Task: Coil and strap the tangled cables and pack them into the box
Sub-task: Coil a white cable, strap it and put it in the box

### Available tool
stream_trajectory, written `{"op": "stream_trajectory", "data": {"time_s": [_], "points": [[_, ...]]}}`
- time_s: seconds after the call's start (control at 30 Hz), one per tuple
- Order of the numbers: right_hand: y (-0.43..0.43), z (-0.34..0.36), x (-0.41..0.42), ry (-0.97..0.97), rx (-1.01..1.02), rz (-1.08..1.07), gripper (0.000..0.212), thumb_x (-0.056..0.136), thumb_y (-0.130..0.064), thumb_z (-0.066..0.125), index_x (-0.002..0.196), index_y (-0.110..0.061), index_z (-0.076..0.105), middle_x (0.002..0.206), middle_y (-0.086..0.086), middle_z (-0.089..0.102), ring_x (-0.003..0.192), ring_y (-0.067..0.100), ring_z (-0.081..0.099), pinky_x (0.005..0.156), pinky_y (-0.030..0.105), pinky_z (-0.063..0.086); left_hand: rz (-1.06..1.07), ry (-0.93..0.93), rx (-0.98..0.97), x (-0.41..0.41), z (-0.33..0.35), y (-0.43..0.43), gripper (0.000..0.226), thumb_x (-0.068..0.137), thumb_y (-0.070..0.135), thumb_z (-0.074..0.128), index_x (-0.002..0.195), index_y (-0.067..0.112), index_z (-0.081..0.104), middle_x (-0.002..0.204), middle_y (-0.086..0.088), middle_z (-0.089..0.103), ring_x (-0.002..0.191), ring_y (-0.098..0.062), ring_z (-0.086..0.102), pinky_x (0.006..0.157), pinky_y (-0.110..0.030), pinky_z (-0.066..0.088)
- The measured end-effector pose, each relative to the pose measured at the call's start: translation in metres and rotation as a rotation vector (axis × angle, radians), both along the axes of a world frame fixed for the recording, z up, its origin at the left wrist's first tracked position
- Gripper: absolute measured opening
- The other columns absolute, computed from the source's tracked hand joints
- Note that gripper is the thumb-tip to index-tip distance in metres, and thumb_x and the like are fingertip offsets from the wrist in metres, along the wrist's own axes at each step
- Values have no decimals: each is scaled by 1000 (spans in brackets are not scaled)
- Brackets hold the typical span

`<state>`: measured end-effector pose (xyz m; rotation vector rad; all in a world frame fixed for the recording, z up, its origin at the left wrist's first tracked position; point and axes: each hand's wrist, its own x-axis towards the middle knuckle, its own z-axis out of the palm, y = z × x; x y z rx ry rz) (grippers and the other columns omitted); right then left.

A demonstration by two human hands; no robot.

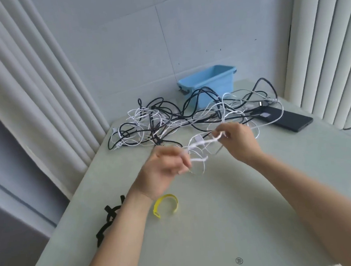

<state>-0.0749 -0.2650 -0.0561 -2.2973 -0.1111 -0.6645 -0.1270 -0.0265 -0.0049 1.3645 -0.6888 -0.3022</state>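
Observation:
A tangle of black and white cables point(169, 120) lies across the far part of the pale table point(218, 223). Behind it stands an open blue box point(210, 82). My left hand point(164, 171) and my right hand point(239, 143) both pinch one white cable point(200, 145) above the table, its loops hanging between them. The cable still runs back into the tangle. A curled yellow strap point(165, 204) lies just below my left wrist. Black straps point(108, 220) lie at the table's left edge, partly hidden by my left forearm.
A black phone point(288, 118) lies at the far right under some cable ends. White curtains hang on the left and right, with a pale wall behind the box. The table's left edge drops off close to the black straps.

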Motion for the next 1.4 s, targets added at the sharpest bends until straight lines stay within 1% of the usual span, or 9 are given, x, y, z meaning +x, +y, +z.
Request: {"op": "stream_trajectory", "data": {"time_s": [0.2, 0.37, 0.47, 0.67, 0.77, 0.83, 1.03, 1.27, 1.4], "points": [[-25, 4, 4, 57, 157, -289, 13, 90, -20, 58, 93, -19, 70, 79, 8, 67, 86, 35, 59, 72, 39, 49, 688, 430, -596, 33, -19, 36, 35, 85, 9, 47, 57, 23, 32, 57, 6, 23, 51, -12, 21, 54, -25, 25], [-28, 6, 7, 43, 198, -363, 13, 91, -22, 58, 97, -21, 69, 83, 9, 70, 89, 35, 56, 74, 36, 44, 977, 515, -782, 48, -30, 60, 21, 90, 12, 56, 72, 16, 47, 66, 3, 47, 65, -13, 57, 66, -21, 52], [-29, 7, 7, -4, 219, -331, 12, 88, -16, 58, 94, -21, 68, 66, 0, 61, 80, 33, 57, 70, 34, 42, 1077, 428, -694, 54, -31, 60, 14, 93, 13, 60, 79, 13, 56, 78, 0, 61, 85, -19, 70, 79, -23, 56], [-29, 12, -2, 45, -126, -179, 43, 69, 7, 59, 98, -20, 73, 84, -1, 54, 96, 31, 51, 73, 31, 32, 1140, 226, 24, 52, -44, 47, 30, 90, 14, 61, 120, 14, 67, 112, -3, 70, 98, -21, 65, 81, -22, 46], [-17, 20, -2, -139, -201, -45, 35, 67, 11, 61, 78, -18, 76, 86, -3, 64, 97, 28, 50, 85, 32, 27, 1207, 95, 175, 46, -44, 41, 23, 88, 19, 64, 107, 10, 71, 88, 0, 68, 73, -13, 53, 68, -24, 39], [-10, 33, 7, -138, -135, 19, 27, 74, 4, 63, 75, -19, 76, 86, -2, 72, 91, 24, 57, 84, 29, 31, 1206, 73, 158, 46, -45, 39, 21, 87, 19, 64, 91, -1, 68, 68, 0, 48, 61, -11, 36, 60, -29, 31], [6, 70, 60, 180, -207, 220, 18, 84, -2, 65, 90, -13, 78, 82, -4, 70, 73, 7, 63, 72, 14, 52, 1187, 151, 5, 46, -42, 40, 22, 87, 19, 54, 70, 15, 69, 82, 4, 69, 84, -14, 60, 74, -22, 42], [32, 73, 98, 446, -609, 268, 21, 93, -18, 59, 106, -12, 75, 104, 6, 72, 98, 24, 66, 92, 36, 53, 1236, 519, -296, 49, -35, 53, 26, 90, 24, 50, 72, 16, 68, 59, 5, 71, 64, -13, 59, 60, -23, 41], [31, 67, 111, 604, -587, 350, 17, 94, -15, 59, 102, -14, 74, 91, 1, 74, 66, 18, 74, 67, 28, 60, 1282, 561, -397, 50, -34, 56, 29, 91, 27, 49, 69, 16, 64, 51, 7, 66, 60, -15, 57, 61, -26, 40]]}}
